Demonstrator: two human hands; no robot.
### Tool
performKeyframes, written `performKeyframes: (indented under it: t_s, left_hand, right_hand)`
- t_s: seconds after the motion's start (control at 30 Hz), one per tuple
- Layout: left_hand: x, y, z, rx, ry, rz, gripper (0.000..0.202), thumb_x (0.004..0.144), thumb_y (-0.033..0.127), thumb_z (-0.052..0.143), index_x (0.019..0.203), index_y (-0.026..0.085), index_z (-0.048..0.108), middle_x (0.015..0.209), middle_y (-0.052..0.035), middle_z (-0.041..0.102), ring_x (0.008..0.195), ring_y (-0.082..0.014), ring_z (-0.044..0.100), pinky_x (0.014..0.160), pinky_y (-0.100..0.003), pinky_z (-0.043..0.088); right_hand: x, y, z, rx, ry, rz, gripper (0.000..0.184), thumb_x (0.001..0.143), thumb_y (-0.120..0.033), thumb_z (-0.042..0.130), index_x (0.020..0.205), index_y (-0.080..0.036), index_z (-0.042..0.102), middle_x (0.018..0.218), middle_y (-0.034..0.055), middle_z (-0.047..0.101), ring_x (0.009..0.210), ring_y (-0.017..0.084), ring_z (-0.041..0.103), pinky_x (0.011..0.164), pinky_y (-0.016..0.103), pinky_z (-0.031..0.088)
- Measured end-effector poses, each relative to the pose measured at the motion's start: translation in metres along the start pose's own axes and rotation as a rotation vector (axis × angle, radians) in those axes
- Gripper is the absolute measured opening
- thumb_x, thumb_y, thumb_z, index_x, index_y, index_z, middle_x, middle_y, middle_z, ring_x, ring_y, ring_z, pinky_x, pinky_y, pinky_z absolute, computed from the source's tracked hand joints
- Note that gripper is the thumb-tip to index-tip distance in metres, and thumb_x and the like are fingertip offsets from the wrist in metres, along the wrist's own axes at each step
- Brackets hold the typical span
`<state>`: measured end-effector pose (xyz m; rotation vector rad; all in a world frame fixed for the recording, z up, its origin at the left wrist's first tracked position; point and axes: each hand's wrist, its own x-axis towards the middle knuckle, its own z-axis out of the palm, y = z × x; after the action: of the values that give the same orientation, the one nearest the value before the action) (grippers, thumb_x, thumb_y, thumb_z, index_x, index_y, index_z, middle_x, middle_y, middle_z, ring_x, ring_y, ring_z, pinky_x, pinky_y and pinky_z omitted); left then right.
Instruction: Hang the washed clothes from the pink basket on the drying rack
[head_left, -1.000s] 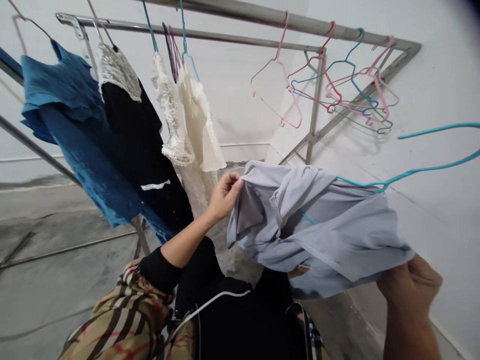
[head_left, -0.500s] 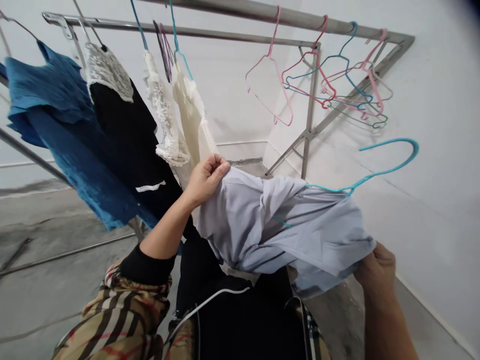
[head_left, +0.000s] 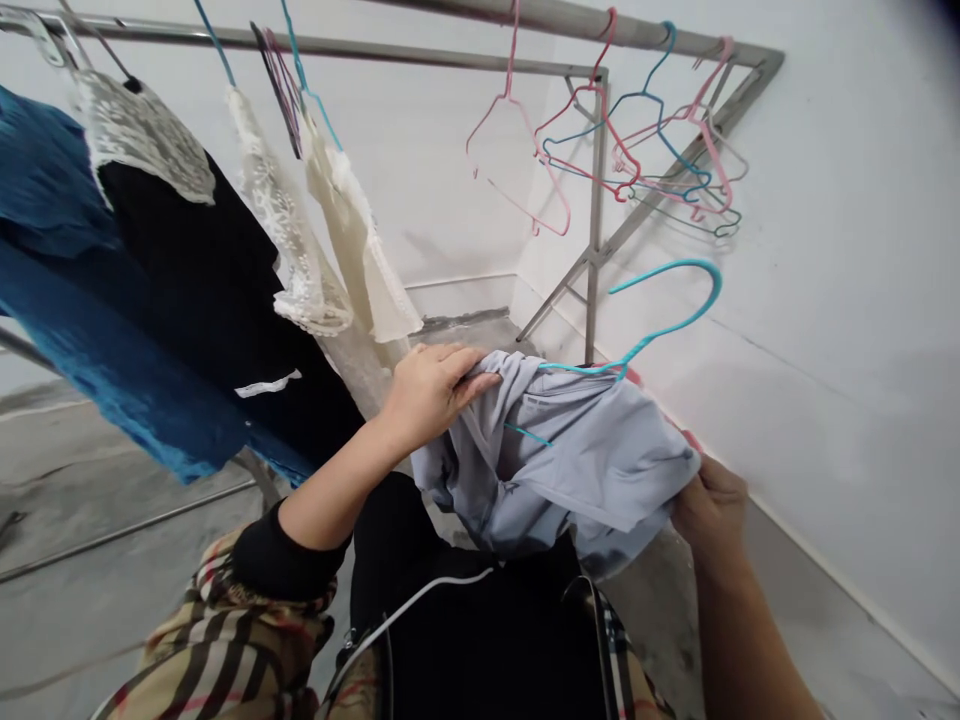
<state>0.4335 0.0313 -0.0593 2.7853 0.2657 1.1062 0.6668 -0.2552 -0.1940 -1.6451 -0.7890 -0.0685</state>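
Observation:
I hold a light grey shirt (head_left: pixel 577 460) bunched in front of my chest. A teal hanger (head_left: pixel 660 310) is pushed inside it, and its hook sticks up to the right. My left hand (head_left: pixel 431 385) grips the shirt's collar edge on the left, fingers closed over the cloth. At the shirt's lower right edge, my right hand (head_left: pixel 709 510) pinches the fabric. Part of the hanger is hidden inside the shirt.
A steel drying rack (head_left: pixel 420 45) runs overhead. On it hang a blue top (head_left: pixel 67 330), a black top with a lace collar (head_left: pixel 202 290), two cream lace pieces (head_left: pixel 330 230) and several bare pink and blue hangers (head_left: pixel 637 150). A white wall (head_left: pixel 847 300) stands close on the right.
The shirt and teal hanger came down and leftward, closer to my body. My right hand moved left and my left hand shifted down onto the collar. The view panned right.

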Motion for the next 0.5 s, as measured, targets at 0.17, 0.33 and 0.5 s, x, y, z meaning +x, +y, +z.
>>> performKeyframes:
  t_s: [0.17,0.33,0.5]
  left_hand:
    - [0.001,0.007,0.01,-0.036,0.016,0.047,0.036,0.097,0.047,0.043,0.1,0.021,0.068,0.08,-0.0039,0.069,0.074,-0.0162,0.064,0.065,-0.025,0.043]
    - [-0.002,0.011,0.012,-0.065,0.075,-0.013,0.031,0.094,0.044,0.049,0.1,0.022,0.069,0.084,-0.0029,0.071,0.08,-0.0167,0.066,0.063,-0.024,0.043]
    - [-0.004,0.008,0.008,-0.068,0.083,-0.059,0.027,0.092,0.04,0.053,0.101,0.022,0.072,0.083,-0.0023,0.072,0.076,-0.0159,0.066,0.063,-0.023,0.042]
  right_hand:
    - [0.004,-0.02,0.007,0.005,-0.004,0.005,0.031,0.079,-0.048,0.068,0.09,-0.02,0.076,0.079,0.0049,0.075,0.07,0.022,0.069,0.06,0.03,0.056]
    - [0.013,-0.035,0.015,-0.026,-0.111,-0.096,0.027,0.084,-0.042,0.063,0.094,-0.02,0.075,0.087,0.0056,0.075,0.08,0.023,0.07,0.071,0.033,0.057]
    - [0.019,-0.046,0.027,-0.004,-0.051,-0.236,0.042,0.081,-0.027,0.066,0.123,-0.023,0.065,0.094,0.0031,0.071,0.076,0.015,0.065,0.072,0.029,0.054]
